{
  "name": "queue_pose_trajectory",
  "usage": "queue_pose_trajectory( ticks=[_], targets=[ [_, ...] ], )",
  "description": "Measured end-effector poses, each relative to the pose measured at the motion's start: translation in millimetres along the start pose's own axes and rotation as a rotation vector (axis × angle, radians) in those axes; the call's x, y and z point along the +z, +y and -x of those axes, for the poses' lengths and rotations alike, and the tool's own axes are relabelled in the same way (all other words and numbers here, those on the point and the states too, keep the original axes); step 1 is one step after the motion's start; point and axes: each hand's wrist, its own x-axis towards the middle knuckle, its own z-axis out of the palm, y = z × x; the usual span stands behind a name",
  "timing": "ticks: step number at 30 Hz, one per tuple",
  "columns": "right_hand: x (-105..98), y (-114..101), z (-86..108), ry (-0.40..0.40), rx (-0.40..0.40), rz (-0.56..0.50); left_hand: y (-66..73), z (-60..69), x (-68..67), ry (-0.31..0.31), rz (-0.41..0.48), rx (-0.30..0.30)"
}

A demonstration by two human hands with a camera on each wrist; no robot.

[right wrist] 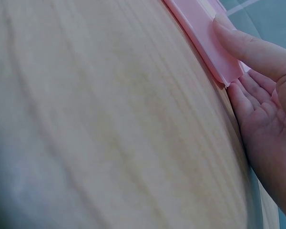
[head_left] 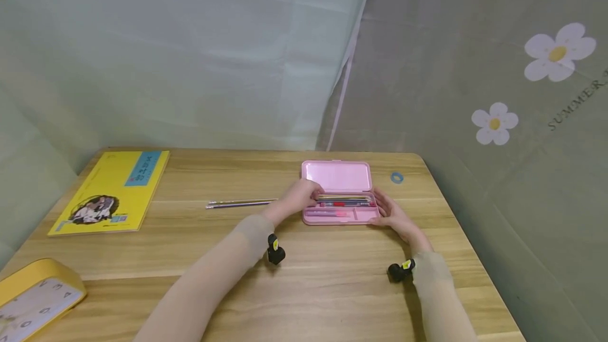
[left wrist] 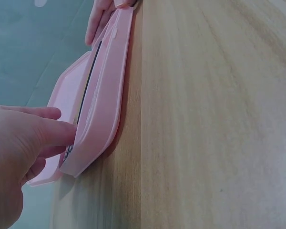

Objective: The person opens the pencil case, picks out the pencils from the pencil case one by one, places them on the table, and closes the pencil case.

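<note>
The case (head_left: 332, 222) lies open on the wooden table (head_left: 332, 289), right of the middle in the head view. It is pale pink, shallow and glossy, with rounded corners, and its lid (head_left: 336, 174) lies back toward twelve o'clock. Inside, slim pencils (head_left: 344, 197) line the rear, a pen (head_left: 339, 204) with a bright red section lies in front of them, and a purple-and-pink marker (head_left: 328, 214) fills the front compartment. A divider marks off a small compartment at the case's four o'clock corner.

With the case as the dial's centre, the left hand (head_left: 296, 198) comes in from nine o'clock, its fingertips inside that end at the pencils; whether they pinch anything cannot be told. The right hand (head_left: 394, 218), near four o'clock, holds the other end, thumb against the front wall and fingers around the side.

Two loose pencils (head_left: 239, 204) lie at nine o'clock, partly behind the left forearm. A blue ring (head_left: 393, 178) rests between two and three o'clock. Farther out, a yellow book (head_left: 106, 194) lies at nine o'clock, and a yellow clock (head_left: 52, 305) between eight and nine. A grey curtain (head_left: 427, 67) shows white flowers toward two o'clock.
</note>
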Motion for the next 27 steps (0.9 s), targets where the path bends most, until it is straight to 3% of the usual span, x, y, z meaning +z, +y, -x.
queue_pose_trajectory(
  ticks=[15,27],
  targets=[
    [-0.2,0.1,-0.1,0.002,0.007,-0.003,2.8,-2.0,-1.1,-0.025,-0.113,-0.032],
    [0.4,-1.8,0.4,0.002,0.009,-0.011,2.1,-3.7,0.5,-0.013,-0.174,0.011]
  ],
)
